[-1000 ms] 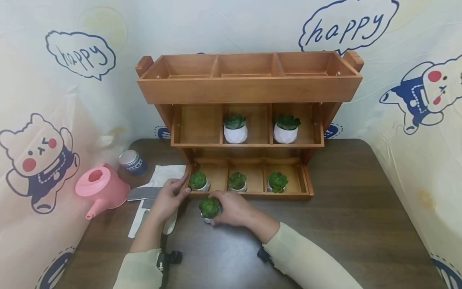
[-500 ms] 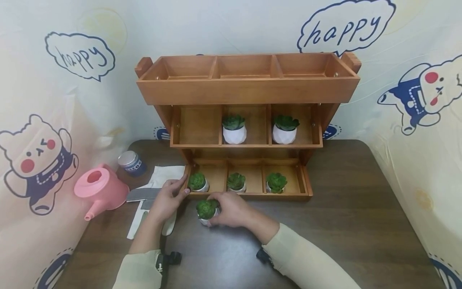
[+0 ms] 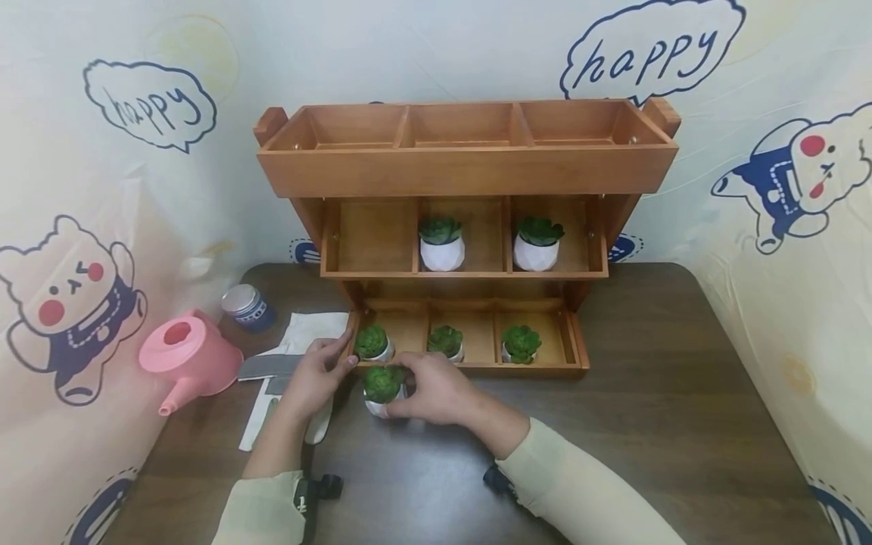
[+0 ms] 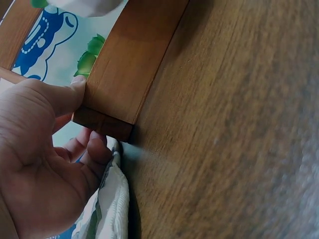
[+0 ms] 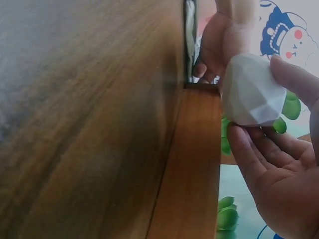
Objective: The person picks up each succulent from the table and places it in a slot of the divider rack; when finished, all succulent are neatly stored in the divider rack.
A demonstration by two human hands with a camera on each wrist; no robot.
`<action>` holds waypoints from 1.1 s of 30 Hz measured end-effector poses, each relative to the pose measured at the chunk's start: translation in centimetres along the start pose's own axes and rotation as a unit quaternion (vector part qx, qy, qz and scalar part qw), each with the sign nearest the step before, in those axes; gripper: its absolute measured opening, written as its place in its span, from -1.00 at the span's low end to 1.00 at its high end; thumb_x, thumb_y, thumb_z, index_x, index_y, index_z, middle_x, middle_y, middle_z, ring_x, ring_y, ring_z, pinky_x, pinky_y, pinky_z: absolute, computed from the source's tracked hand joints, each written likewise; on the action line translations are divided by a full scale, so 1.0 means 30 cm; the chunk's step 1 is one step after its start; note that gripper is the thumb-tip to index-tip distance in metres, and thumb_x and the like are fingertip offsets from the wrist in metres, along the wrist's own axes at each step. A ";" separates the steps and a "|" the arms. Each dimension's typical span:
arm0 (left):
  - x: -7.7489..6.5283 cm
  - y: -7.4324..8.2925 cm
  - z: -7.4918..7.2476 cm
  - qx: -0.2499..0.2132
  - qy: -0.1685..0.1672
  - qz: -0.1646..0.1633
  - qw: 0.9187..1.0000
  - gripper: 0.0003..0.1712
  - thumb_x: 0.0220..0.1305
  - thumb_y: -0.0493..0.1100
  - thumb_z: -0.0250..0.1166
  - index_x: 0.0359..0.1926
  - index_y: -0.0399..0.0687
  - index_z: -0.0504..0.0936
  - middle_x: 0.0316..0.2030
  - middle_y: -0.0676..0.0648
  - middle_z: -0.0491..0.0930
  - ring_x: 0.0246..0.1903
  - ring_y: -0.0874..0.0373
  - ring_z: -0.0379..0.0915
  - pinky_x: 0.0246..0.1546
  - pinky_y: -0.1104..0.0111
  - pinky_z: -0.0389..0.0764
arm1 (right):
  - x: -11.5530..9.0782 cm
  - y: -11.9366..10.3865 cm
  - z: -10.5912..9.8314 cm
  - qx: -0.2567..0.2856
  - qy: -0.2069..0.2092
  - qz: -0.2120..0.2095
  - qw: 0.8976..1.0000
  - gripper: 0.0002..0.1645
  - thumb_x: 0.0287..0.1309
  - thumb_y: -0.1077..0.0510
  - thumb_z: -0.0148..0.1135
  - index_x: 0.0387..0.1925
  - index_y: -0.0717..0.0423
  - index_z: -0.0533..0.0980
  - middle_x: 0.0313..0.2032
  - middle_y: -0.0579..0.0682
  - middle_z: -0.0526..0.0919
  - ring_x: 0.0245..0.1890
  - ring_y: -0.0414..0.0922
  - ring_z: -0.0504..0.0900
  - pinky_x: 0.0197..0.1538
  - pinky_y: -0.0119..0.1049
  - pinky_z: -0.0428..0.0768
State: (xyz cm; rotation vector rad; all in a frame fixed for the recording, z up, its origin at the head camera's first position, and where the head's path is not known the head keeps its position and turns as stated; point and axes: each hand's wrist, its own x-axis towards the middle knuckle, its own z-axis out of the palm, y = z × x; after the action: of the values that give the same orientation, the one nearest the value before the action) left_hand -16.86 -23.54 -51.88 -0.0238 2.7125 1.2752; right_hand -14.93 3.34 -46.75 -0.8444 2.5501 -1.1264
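My right hand (image 3: 436, 390) holds a potted succulent (image 3: 383, 384) just in front of the wooden shelf's lowest tier. Thumb and fingers pinch its white faceted pot (image 5: 251, 90), which tilts in the right wrist view. At the left front corner of that tier, my left hand (image 3: 318, 376) grips the wooden shelf (image 3: 470, 171), thumb at the front board (image 4: 127, 59) and fingers curled by the side. Small potted succulents stand in the bottom tier: one on the left (image 3: 372, 343), one in the middle (image 3: 446, 342), one on the right (image 3: 521, 344).
The middle tier carries two larger potted succulents, one central (image 3: 442, 244) and one on the right (image 3: 537, 244). Left of the shelf are a pink watering can (image 3: 194, 356), a blue jar (image 3: 248, 308) and a white-and-grey cloth item (image 3: 309, 331) on the brown table (image 3: 647, 409).
The right hand has carried the potted succulent a little left and up toward the tray's left front. My left hand has kept its place on the corner.
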 end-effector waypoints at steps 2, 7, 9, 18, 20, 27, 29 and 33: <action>-0.002 0.001 -0.002 -0.002 0.000 0.000 1.000 -0.28 0.49 0.09 0.28 0.57 0.19 0.30 0.22 -0.22 0.39 0.25 -0.20 0.35 0.32 -0.21 0.31 | 0.001 -0.007 -0.006 0.006 0.011 -0.005 1.000 -0.19 0.01 -0.28 0.58 0.23 0.01 0.58 -0.07 -0.20 0.70 -0.14 -0.21 0.67 -0.11 -0.39 0.59; 0.000 -0.002 0.001 -0.008 -0.002 0.000 1.000 -0.29 0.49 0.03 0.29 0.57 0.16 0.30 0.22 -0.22 0.38 0.25 -0.19 0.36 0.33 -0.21 0.30 | 0.007 -0.025 -0.024 0.018 0.034 -0.012 0.999 -0.14 0.01 -0.30 0.58 0.27 0.02 0.57 0.05 -0.12 0.71 -0.09 -0.19 0.67 -0.06 -0.37 0.61; 0.002 -0.001 0.002 -0.009 -0.004 -0.001 1.000 -0.29 0.50 0.00 0.29 0.57 0.14 0.30 0.22 -0.23 0.37 0.25 -0.20 0.35 0.33 -0.22 0.30 | 0.011 -0.036 -0.036 0.019 0.041 -0.013 0.999 -0.12 0.02 -0.30 0.57 0.29 0.02 0.56 0.07 -0.09 0.70 -0.09 -0.16 0.68 -0.06 -0.35 0.61; 0.001 -0.001 -0.003 -0.011 -0.006 0.002 1.000 -0.33 0.52 -0.06 0.25 0.56 0.10 0.31 0.21 -0.22 0.38 0.27 -0.19 0.33 0.34 -0.21 0.31 | 0.040 -0.086 -0.090 0.035 0.057 -0.032 0.997 -0.21 0.06 -0.24 0.57 0.24 0.03 0.58 0.04 -0.13 0.70 -0.10 -0.20 0.69 -0.08 -0.40 0.64; 0.001 -0.001 -0.002 -0.015 -0.005 0.001 1.000 -0.34 0.52 -0.05 0.24 0.55 0.04 0.33 0.21 -0.22 0.37 0.28 -0.20 0.33 0.34 -0.19 0.33 | 0.045 -0.100 -0.104 0.040 0.061 -0.037 0.997 -0.24 0.07 -0.24 0.56 0.22 0.00 0.59 0.03 -0.17 0.69 -0.12 -0.25 0.68 -0.09 -0.39 0.65; -0.001 -0.004 -0.002 -0.014 0.005 0.012 1.000 -0.39 0.53 -0.05 0.22 0.49 -0.16 0.41 0.23 -0.24 0.38 0.30 -0.21 0.32 0.34 -0.16 0.33 | 0.059 -0.148 -0.151 0.024 0.088 -0.046 0.995 -0.26 0.06 -0.25 0.57 0.20 -0.02 0.60 -0.01 -0.22 0.69 -0.12 -0.22 0.66 -0.09 -0.36 0.62; -0.002 -0.005 -0.002 -0.013 0.006 0.013 1.000 -0.43 0.53 -0.06 0.23 0.45 -0.17 0.47 0.22 -0.23 0.38 0.29 -0.20 0.33 0.34 -0.17 0.32 | 0.067 -0.158 -0.162 0.018 0.093 -0.047 0.994 -0.26 0.06 -0.25 0.57 0.20 -0.01 0.60 -0.01 -0.21 0.69 -0.11 -0.20 0.66 -0.08 -0.36 0.61; -0.002 -0.005 -0.006 -0.012 0.001 -0.002 1.000 -0.45 0.51 0.03 0.26 0.37 -0.14 0.56 0.22 -0.21 0.38 0.29 -0.22 0.31 0.34 -0.23 0.29 | 0.085 -0.181 -0.182 0.016 0.102 -0.055 0.993 -0.26 0.05 -0.24 0.58 0.19 0.01 0.60 -0.03 -0.19 0.69 -0.11 -0.22 0.64 -0.08 -0.37 0.61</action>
State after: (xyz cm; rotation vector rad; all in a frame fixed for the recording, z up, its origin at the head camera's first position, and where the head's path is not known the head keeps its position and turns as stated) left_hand -16.80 -23.79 -51.87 -0.0319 2.6974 1.3074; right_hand -17.05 2.19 -38.99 -0.9152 2.6668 -1.3475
